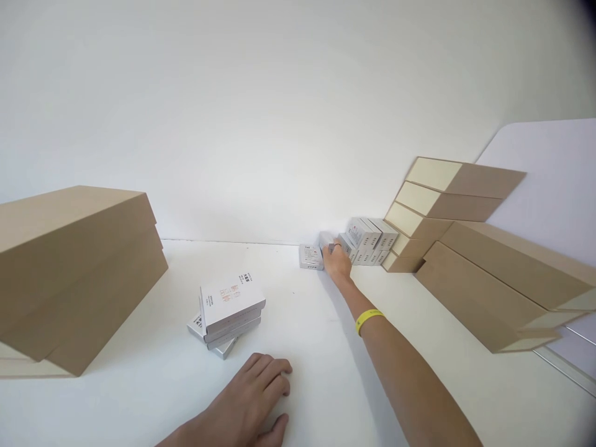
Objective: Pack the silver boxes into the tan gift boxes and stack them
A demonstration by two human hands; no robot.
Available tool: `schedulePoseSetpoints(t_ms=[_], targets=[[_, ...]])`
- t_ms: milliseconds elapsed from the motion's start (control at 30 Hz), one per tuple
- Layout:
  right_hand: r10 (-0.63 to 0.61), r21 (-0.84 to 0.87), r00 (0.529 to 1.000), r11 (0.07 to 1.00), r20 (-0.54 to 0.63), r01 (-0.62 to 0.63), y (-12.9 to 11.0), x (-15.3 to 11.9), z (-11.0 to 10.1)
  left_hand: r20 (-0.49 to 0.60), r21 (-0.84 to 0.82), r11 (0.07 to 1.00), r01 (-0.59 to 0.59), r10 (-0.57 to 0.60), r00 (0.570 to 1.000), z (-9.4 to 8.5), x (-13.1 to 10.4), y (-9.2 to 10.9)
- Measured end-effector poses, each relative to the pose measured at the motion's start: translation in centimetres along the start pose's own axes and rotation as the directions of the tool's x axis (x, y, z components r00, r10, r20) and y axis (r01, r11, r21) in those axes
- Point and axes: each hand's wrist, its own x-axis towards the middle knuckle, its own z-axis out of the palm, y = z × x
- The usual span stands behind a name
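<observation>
My right hand [338,264], with a yellow wristband [369,320] on its arm, reaches to the wall and closes around a small white box [326,238]. The fingers partly cover that box. Just left of it a single white box [310,257] lies on the table. To its right, several similar boxes [365,233] are packed in a stacked group. My left hand [254,397] rests palm down on the table, fingers loosely bent and apart, holding nothing. Beyond it stands a crooked stack of larger white printed boxes [235,301].
Big brown boxes [84,273] are piled at the left. On the right, brown boxes with cream ends [428,174] form a leaning stack, with more brown boxes [493,285] in front. A white wall [261,124] closes off the back of the white table [153,397].
</observation>
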Motion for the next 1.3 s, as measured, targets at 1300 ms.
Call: schedulePoseSetpoints(t_ms=[1300], targets=[[-0.619, 0.485, 0.782, 0.708, 0.075, 0.514, -11.8, -14.5, -7.7, -0.011, 0.134, 0.988, -0.072, 0.074, 0.997, 0.9, -0.3, -1.1]])
